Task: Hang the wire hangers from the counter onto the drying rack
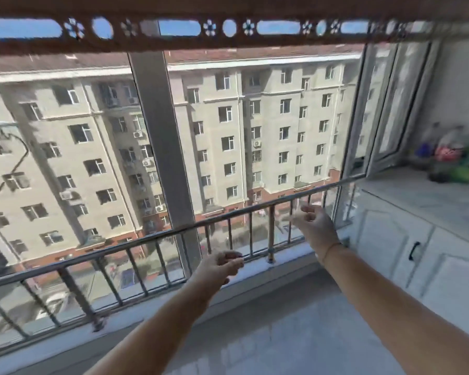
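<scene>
Thin dark wire, bent at a sharp angle, is all I can see of a wire hanger (19,163). It is at the far left edge of the view, in front of the window glass, and what carries it is cut off. The brown drying rack bar (173,41), pierced with round and flower-shaped holes, runs overhead. My left hand (222,266) and right hand (314,226) reach out near the metal railing (152,239), fingers loosely curled and a little apart, holding nothing. A grey window post (160,131) stands between them and the hanger. The pale marble counter (431,196) lies to my right over white cabinet doors (385,239), with blurred colourful things (455,161) at its back edge.
</scene>
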### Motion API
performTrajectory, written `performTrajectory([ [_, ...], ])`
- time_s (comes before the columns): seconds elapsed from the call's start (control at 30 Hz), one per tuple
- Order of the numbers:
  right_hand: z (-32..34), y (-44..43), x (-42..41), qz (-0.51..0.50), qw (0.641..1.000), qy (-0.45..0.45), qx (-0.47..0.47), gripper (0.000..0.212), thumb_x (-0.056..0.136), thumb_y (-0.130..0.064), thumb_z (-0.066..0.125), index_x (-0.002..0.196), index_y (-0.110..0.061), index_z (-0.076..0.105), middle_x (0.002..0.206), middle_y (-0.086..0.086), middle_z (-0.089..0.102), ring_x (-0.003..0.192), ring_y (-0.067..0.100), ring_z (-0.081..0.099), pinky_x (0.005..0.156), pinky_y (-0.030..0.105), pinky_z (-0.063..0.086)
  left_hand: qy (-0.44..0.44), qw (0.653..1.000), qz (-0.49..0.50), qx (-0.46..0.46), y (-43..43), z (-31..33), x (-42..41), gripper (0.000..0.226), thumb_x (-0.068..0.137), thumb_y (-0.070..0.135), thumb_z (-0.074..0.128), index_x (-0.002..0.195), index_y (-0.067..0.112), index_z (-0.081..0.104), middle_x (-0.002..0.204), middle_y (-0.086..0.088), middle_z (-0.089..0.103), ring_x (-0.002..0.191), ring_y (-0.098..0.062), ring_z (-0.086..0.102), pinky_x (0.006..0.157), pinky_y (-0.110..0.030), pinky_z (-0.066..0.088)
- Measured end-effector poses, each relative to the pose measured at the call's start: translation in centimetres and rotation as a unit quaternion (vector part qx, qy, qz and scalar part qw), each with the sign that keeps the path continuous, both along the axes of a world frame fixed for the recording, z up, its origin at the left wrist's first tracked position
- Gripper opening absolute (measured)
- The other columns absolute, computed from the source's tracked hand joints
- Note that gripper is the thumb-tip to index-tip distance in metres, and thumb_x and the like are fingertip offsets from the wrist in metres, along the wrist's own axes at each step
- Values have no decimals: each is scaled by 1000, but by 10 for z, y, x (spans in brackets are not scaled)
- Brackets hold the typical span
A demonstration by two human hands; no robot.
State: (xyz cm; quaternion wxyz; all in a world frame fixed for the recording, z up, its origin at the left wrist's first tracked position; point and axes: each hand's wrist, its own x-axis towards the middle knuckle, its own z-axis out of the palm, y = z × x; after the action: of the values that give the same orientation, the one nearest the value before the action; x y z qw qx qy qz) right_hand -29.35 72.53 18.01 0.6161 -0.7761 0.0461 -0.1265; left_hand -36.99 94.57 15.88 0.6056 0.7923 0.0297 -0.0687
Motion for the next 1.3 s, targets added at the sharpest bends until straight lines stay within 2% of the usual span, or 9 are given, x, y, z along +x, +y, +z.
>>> performTrajectory([
  [0.1,-11,-82,-7,-57,998,1,-10,33,81,-16,69,109,-9,53,77,0,49,72,20,49,62,27,41,-7,999,-50,0,-76,-4,11,20,89,19,61,108,14,65,97,-6,66,86,-15,58,70,-22,42],
  [0.27,-30,-206,-23,-122,992,17,-28,35,80,-17,68,110,-8,53,97,8,51,85,22,50,73,28,39,-2,994,-110,-19,-194,-14,23,26,88,18,62,113,11,64,101,-4,67,82,-7,59,65,-17,41],
  [0.37,-39,-274,-37,-155,987,29,-24,38,80,-20,68,113,-10,52,103,7,47,88,22,50,78,32,44,6,990,-139,-33,-261,-20,31,25,87,20,64,111,16,65,104,-3,69,89,-9,61,69,-18,43],
  [0.47,-46,-338,-52,-190,980,41,-30,42,80,-22,68,117,-10,50,104,6,46,87,20,50,73,28,41,11,985,-171,-37,-326,-25,39,22,86,23,65,108,21,66,101,0,70,91,-12,60,72,-19,45],
  [0.57,-55,-397,-65,-226,972,55,-31,42,81,-22,67,117,-11,50,109,7,45,88,20,49,74,27,39,13,978,-203,-45,-386,-31,49,15,86,23,65,101,24,66,91,6,70,83,-10,60,64,-15,46],
  [0.7,-69,-460,-72,-275,959,71,-21,41,81,-22,67,116,-12,49,110,7,44,87,21,48,59,20,38,26,968,-248,-35,-454,-41,68,22,86,24,65,108,21,65,93,4,67,87,-10,57,70,-20,43],
  [0.93,-98,-551,-48,-346,932,103,-17,42,81,-23,67,116,-10,51,116,12,48,96,22,50,78,27,38,46,951,-305,-24,-556,-58,133,24,85,27,66,109,24,65,101,4,68,94,-9,60,76,-21,44],
  [1.13,-111,-629,3,-391,912,123,3,40,80,-20,66,116,-10,52,119,13,50,96,21,50,81,29,40,46,934,-355,-1,-644,-70,220,26,88,25,62,113,19,63,97,4,67,92,-10,59,73,-23,42],
  [1.3,-113,-691,45,-417,899,134,15,37,80,-19,66,114,-10,53,111,10,52,93,24,55,77,28,39,39,934,-356,-5,-717,-65,291,26,87,21,63,113,15,63,92,3,65,87,-12,58,73,-25,41],
])
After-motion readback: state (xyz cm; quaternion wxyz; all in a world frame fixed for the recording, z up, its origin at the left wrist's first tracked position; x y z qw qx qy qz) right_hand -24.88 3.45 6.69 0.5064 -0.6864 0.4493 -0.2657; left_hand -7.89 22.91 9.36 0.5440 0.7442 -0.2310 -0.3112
